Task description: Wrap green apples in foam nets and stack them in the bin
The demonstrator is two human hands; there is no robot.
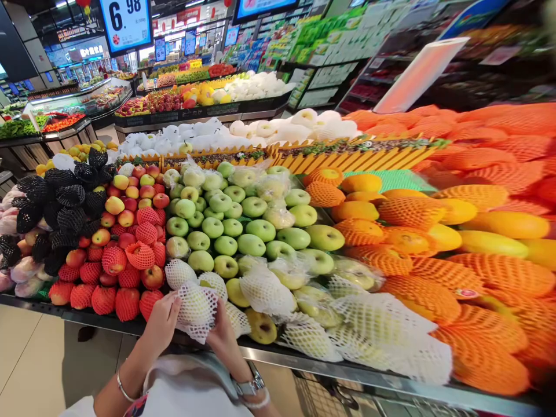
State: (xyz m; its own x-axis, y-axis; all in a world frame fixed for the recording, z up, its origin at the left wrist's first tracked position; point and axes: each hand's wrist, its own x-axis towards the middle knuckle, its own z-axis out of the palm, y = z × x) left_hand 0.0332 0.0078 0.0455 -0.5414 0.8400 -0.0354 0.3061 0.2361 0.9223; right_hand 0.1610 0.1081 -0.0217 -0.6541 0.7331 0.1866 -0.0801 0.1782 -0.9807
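Note:
My left hand (161, 319) and my right hand (222, 336) both grip one fruit in a white foam net (195, 306), held just above the front edge of the fruit stand (304, 362). The left hand has a bangle at the wrist, the right a watch. Right behind the held fruit lie more white-netted fruits (264, 289) and a pile of bare green apples (234, 226). Red apples, some in red nets (130, 255), sit to the left of my hands.
Mangoes in orange nets (456, 243) fill the right side. Black-netted fruit (65, 202) lies at far left. A yellow divider (347, 155) backs the display, with white-netted fruit behind. More produce stands, price screens (125, 23) and shelves lie beyond. Tiled floor (30, 359) is at lower left.

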